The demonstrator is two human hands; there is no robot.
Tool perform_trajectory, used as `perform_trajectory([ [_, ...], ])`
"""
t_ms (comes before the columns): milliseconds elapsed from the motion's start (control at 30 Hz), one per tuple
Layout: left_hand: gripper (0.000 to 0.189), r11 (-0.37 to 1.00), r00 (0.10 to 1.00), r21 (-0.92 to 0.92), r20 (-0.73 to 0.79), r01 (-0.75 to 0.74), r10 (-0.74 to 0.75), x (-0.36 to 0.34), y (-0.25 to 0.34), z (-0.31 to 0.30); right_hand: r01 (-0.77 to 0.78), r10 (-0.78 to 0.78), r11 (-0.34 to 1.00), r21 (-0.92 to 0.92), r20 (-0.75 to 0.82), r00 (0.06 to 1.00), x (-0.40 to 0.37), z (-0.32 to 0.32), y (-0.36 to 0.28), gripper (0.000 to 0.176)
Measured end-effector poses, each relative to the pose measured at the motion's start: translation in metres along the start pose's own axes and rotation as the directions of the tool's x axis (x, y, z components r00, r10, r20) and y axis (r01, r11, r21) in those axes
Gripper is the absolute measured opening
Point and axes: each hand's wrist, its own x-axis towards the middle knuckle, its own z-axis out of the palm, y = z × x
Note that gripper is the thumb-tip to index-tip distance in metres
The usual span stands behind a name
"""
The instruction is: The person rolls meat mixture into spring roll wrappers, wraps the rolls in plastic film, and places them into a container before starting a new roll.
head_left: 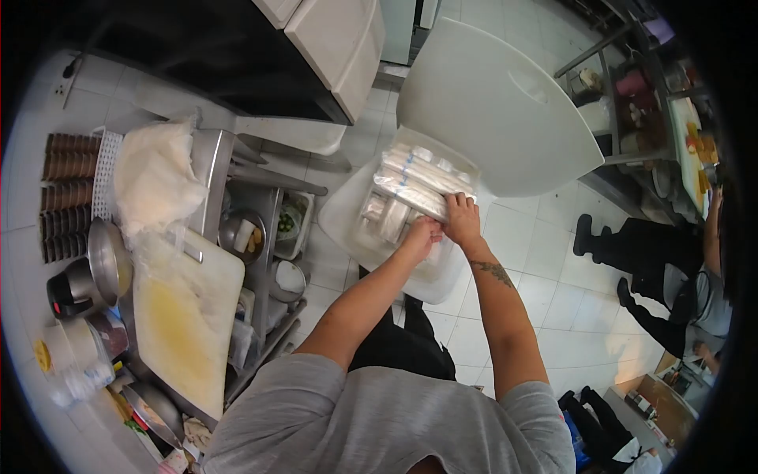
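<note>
A translucent plastic tub [474,169] sits on the seat of a white plastic chair [497,103] in front of me. Inside lie several clear-wrapped packs of pale, stick-like pieces [392,220]. Across the top rest long plastic-wrapped bundles [410,189] with blue marks on the wrap. My right hand [460,217] is closed over the right end of a long bundle. Just to its left, my left hand [426,231] is closed at the bundle's near edge, above the smaller packs. I cannot tell what is pinched in its fingers.
On the left, a metal counter holds a stained white cutting board [181,332] and a plastic bag of pale contents [158,174]. Below are a metal bowl [243,237] and a tub of green items [290,225]. Other people in dark trousers [647,245] are at the right.
</note>
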Motion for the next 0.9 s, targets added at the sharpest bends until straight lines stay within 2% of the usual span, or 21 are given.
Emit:
perform_trajectory([
  [100, 0.033, 0.985, 0.999, -0.169, 0.019, -0.045, 0.049, 0.006, -0.008, 0.000, 0.009, -0.009, 1.000, 0.021, 0.030, 1.000, -0.001, -0.001, 0.002, 0.070],
  [200, 0.036, 0.972, 0.993, -0.224, 0.086, -0.064, 0.085, 0.008, -0.007, 0.000, 0.018, -0.020, 0.999, 0.040, 0.042, 0.999, -0.001, -0.001, 0.004, 0.071],
  [300, 0.040, 0.974, 0.994, -0.216, 0.077, -0.066, 0.084, 0.006, -0.007, 0.003, 0.055, -0.056, 0.994, 0.090, 0.006, 0.998, -0.002, 0.002, 0.007, 0.070],
  [400, 0.042, 0.947, 0.994, -0.321, 0.099, -0.014, 0.048, 0.005, -0.008, 0.005, 0.119, -0.115, 0.983, 0.141, -0.035, 0.993, -0.005, 0.004, 0.013, 0.075],
  [500, 0.042, 0.993, 0.999, -0.118, 0.038, -0.023, 0.028, -0.006, 0.000, 0.011, 0.157, -0.147, 0.978, 0.140, -0.078, 0.986, -0.009, 0.001, 0.015, 0.077],
  [533, 0.041, 0.998, 0.999, 0.061, 0.043, 0.019, -0.021, -0.011, 0.009, 0.011, 0.163, -0.144, 0.975, 0.147, -0.132, 0.981, -0.013, 0.006, 0.014, 0.074],
  [600, 0.038, 0.908, 0.993, 0.407, 0.029, 0.096, -0.117, -0.010, 0.029, 0.009, 0.177, -0.135, 0.971, 0.161, -0.242, 0.961, -0.021, 0.012, 0.007, 0.067],
  [700, 0.033, 0.819, 0.995, 0.566, -0.045, 0.098, -0.088, -0.003, 0.037, 0.011, 0.094, -0.083, 0.996, 0.003, -0.440, 0.894, -0.035, 0.016, -0.009, 0.064],
  [800, 0.023, 0.747, 0.985, 0.643, -0.085, 0.167, -0.148, 0.002, 0.034, 0.005, 0.040, -0.050, 0.999, -0.032, -0.433, 0.900, -0.058, 0.023, -0.029, 0.062],
  [900, 0.019, 0.371, 0.981, 0.916, -0.099, 0.155, -0.167, 0.006, 0.028, -0.015, 0.056, 0.005, 0.919, 0.389, -0.152, 0.988, -0.078, 0.049, -0.028, 0.062],
])
